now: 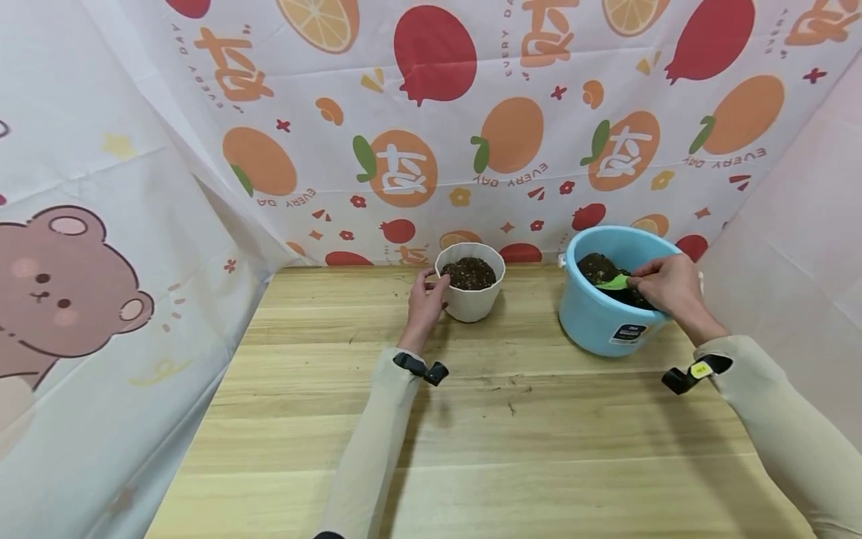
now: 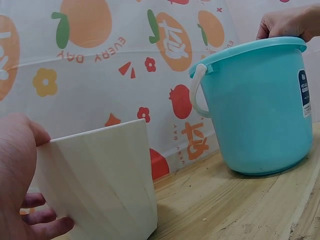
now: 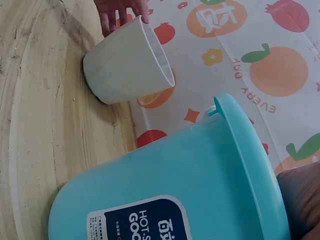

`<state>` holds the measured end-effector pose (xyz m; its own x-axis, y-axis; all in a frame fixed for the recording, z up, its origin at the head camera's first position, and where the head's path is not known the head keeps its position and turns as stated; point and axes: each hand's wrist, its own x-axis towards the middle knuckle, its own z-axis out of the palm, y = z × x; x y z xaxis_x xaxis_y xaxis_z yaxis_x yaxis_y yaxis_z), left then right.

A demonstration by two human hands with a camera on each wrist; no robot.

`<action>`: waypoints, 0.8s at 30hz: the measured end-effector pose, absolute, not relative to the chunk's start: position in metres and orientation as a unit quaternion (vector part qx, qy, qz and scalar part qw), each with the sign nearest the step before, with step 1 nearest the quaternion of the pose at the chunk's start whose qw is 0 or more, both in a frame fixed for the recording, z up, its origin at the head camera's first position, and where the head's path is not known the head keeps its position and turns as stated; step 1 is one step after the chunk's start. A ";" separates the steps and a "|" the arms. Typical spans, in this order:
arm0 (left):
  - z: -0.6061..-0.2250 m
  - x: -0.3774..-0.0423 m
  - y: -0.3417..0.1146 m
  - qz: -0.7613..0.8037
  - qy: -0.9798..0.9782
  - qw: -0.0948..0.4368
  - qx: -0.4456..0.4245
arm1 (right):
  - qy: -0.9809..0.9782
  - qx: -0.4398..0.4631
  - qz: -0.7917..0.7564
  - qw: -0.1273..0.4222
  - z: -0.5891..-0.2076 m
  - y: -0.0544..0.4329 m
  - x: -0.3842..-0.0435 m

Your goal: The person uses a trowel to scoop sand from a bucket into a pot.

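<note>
A white faceted flower pot (image 1: 469, 305) filled with dark soil (image 1: 471, 274) stands at the back of the table. My left hand (image 1: 426, 302) holds it at its left side, thumb at the rim and fingers against the wall (image 2: 100, 175). To the right stands a light blue bucket (image 1: 599, 327), with dark soil (image 1: 596, 267) inside. Over its rim reaches my right hand (image 1: 667, 283), pinching a small green shovel (image 1: 614, 283) whose blade lies at the soil. In the right wrist view the bucket's rim (image 3: 250, 150) hides the shovel and most of this hand.
The wooden table (image 1: 471, 457) carries a few soil crumbs (image 1: 510, 389) in front of the pot. A fruit-printed curtain (image 1: 465, 150) hangs right behind the pot and bucket. The bucket's white handle (image 2: 196, 92) hangs down at its side.
</note>
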<state>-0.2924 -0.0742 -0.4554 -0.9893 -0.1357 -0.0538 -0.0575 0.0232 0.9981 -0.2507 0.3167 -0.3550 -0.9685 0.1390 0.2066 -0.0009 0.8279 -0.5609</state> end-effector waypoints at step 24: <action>-0.457 -0.295 -0.077 -0.695 -0.715 0.033 0.067 | -0.947 -0.057 0.291 0.125 -0.356 0.308 -0.265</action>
